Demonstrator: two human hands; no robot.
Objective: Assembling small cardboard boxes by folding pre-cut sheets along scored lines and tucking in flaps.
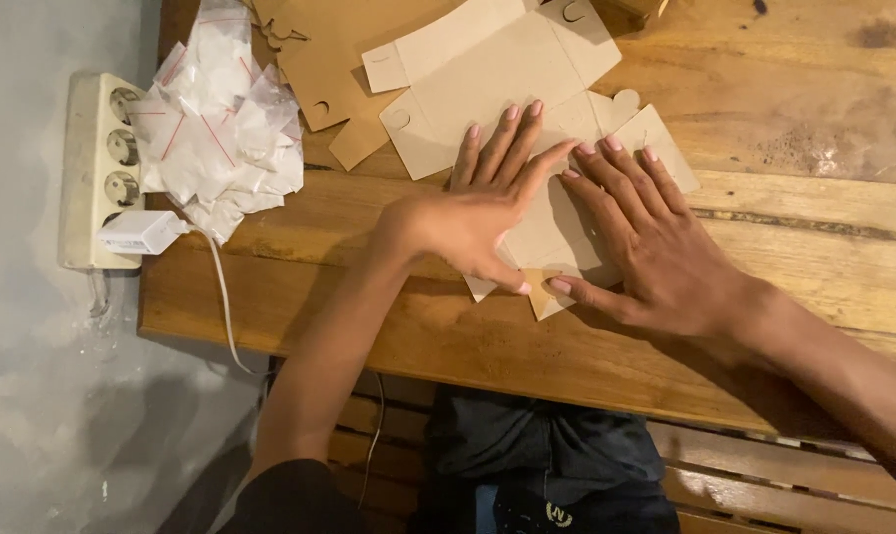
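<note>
Two flat hands [567, 222] on creased cardboard [557, 232]

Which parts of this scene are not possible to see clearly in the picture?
Head view only:
- Middle of the flat card: covered by the left hand and right hand.
- Brown card pile: cut off by the top edge.
- Contents of the small bags: too small to tell.
- Power strip: one socket hidden by a white plug.
- Table: cut off at the right edge.

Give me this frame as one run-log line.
left hand: flat on box blank | right hand: flat on same blank | bag pile: left on table | power strip: by table edge
</note>
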